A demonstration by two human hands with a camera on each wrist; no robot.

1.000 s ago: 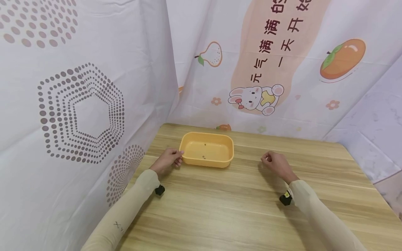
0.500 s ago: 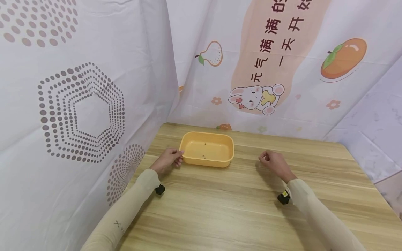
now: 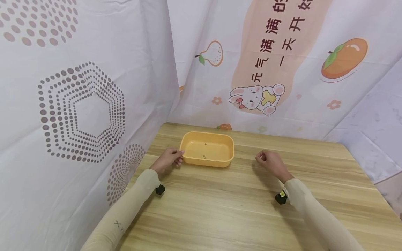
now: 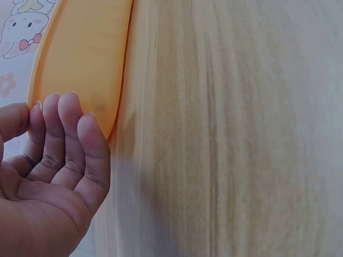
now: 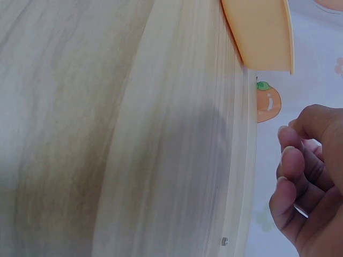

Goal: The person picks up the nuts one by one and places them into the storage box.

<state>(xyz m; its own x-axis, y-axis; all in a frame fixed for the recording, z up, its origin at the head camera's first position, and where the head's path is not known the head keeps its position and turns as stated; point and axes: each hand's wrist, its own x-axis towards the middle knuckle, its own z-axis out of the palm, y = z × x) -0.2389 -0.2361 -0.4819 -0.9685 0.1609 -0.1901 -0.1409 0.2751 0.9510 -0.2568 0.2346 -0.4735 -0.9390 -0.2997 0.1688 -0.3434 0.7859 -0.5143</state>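
Observation:
A yellow rectangular tray (image 3: 207, 162) stands at the back left of the wooden table. Several tiny dark metal pieces (image 3: 205, 144) lie on its floor. My left hand (image 3: 168, 160) pinches the tray's left rim between thumb and index finger; in the left wrist view the other fingers curl up beside its wall. Right of the tray, my right hand (image 3: 270, 162) hovers over the table with thumb and index fingertips together and the other fingers curled. I cannot tell whether something tiny sits between those tips. A small metal nut (image 5: 224, 241) lies on the table near the right hand.
The wooden table (image 3: 207, 209) runs back to a white printed cloth (image 3: 194, 104). Another dotted cloth (image 3: 91, 184) hangs close along the left side. Both wrists carry small black cameras (image 3: 160, 190).
My right hand has drifted slightly left towards the tray, its fingertips still together. The left hand and the tray have stayed in place.

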